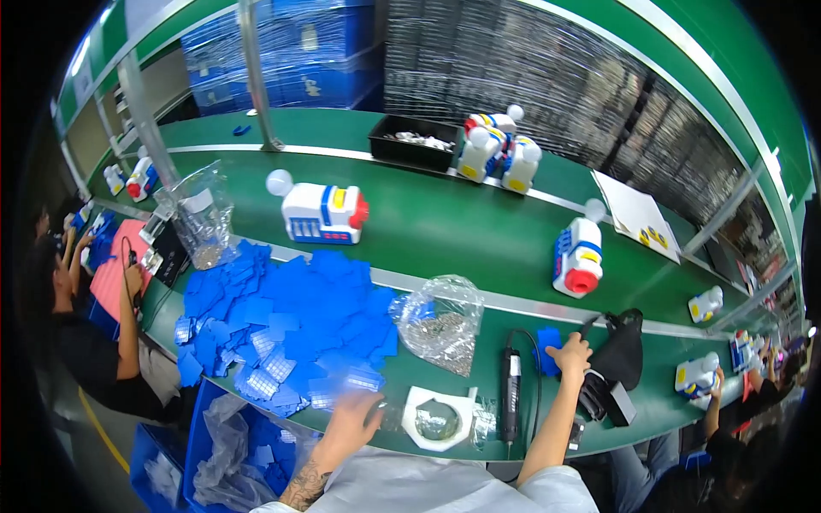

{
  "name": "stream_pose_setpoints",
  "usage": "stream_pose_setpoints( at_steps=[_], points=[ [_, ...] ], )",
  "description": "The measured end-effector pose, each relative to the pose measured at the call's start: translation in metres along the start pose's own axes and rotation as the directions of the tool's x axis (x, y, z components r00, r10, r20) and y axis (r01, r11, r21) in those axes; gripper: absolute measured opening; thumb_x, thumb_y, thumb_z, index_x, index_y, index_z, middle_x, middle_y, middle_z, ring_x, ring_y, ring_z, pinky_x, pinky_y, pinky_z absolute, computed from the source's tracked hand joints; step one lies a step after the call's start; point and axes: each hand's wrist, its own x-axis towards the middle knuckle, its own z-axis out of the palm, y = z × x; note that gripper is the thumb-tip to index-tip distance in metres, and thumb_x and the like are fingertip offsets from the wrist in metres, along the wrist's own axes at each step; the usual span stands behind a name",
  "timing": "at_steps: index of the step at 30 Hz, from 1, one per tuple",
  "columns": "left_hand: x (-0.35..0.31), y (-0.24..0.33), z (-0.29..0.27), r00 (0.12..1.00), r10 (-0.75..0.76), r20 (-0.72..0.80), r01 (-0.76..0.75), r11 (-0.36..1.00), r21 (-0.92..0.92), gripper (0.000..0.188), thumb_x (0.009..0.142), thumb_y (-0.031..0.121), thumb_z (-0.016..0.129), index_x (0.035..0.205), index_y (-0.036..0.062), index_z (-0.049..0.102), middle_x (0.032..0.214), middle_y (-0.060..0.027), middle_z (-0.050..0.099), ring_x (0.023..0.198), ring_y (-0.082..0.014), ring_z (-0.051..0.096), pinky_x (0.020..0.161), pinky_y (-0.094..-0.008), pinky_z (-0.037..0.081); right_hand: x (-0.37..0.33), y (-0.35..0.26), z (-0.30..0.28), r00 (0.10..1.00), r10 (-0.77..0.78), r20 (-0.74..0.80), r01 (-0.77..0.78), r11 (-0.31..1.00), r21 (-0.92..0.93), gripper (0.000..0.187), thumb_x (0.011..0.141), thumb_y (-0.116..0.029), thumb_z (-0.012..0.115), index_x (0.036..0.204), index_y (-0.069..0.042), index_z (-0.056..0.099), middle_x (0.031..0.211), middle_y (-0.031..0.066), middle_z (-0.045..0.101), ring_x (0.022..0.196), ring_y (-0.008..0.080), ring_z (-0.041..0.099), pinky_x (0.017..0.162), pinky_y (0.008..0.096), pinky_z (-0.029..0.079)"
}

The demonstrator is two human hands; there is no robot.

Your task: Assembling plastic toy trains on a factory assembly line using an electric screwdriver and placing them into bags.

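Note:
My left hand (352, 421) hovers at the near edge of a broad heap of flat blue plastic plates (321, 299). Thumb and fingers look apart, with nothing visible between them, though a blurred patch lies just beyond the fingertips. Some plates show a pale gridded face. My right hand (571, 355) is spread over the bench beside a blue piece (545, 349); its thumb side overlaps that piece, and I cannot tell whether it grips it. Left of that hand lies a black electric screwdriver (510, 393) with a cord. Between my hands rests a white fixture (436, 419) with a round opening.
A clear bag of small screws (440, 329) lies beyond the fixture, another bag (201, 222) behind the heap. White-and-blue toy units (325, 214) stand on the green conveyor (445, 227). A black pouch (620, 350) is at right. Blue bins (205, 453) stand below left. People work on both sides.

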Motion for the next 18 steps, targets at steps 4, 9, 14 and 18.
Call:
stream_pose_setpoints(
  at_steps=[4,9,14,18],
  points=[
    [0.0,-0.005,0.011,0.998,0.003,-0.056,-0.006,0.998,-0.062,0.02,0.075,0.005,0.061,0.095,0.0034,0.058,0.086,-0.0162,0.058,0.082,-0.0353,0.055,0.071,-0.0418,0.044,0.0,-0.053,-0.022,0.902,-0.378,-0.209,0.426,0.858,0.288,0.057,0.069,-0.027,0.072,0.117,-0.007,0.047,0.113,0.019,0.052,0.106,0.0375,0.047,0.089,0.0466,0.039],
    [-0.021,-0.017,0.025,0.98,-0.088,-0.179,0.057,0.984,-0.169,0.012,0.073,0.001,0.061,0.085,0.003,0.06,0.074,-0.0124,0.058,0.066,-0.0294,0.057,0.057,-0.0354,0.047,-0.047,-0.234,-0.025,0.43,-0.84,-0.331,0.885,0.32,0.338,0.046,0.07,-0.021,0.07,0.11,-0.003,0.054,0.108,0.0201,0.055,0.104,0.0358,0.05,0.091,0.0412,0.04],
    [-0.048,-0.035,0.06,0.979,-0.027,-0.202,-0.005,0.988,-0.155,0.011,0.072,0.002,0.061,0.083,0.0037,0.061,0.066,-0.0091,0.057,0.056,-0.0247,0.057,0.051,-0.0329,0.046,-0.054,-0.389,-0.001,0.231,-0.941,-0.246,0.918,0.127,0.375,0.052,0.067,-0.019,0.07,0.112,0.001,0.051,0.118,0.0238,0.045,0.111,0.0392,0.043,0.094,0.0418,0.039],
    [-0.06,-0.04,0.067,0.968,-0.146,-0.204,0.092,0.964,-0.25,0.011,0.078,0.009,0.056,0.086,0.0022,0.057,0.07,-0.0163,0.054,0.063,-0.0335,0.054,0.057,-0.0401,0.044,-0.053,-0.458,0.047,0.142,-0.926,-0.35,0.99,0.135,0.043,0.085,0.058,-0.027,0.077,0.128,-0.003,0.036,0.126,0.0204,0.04,0.12,0.0363,0.037,0.098,0.0497,0.033]
  ],
)
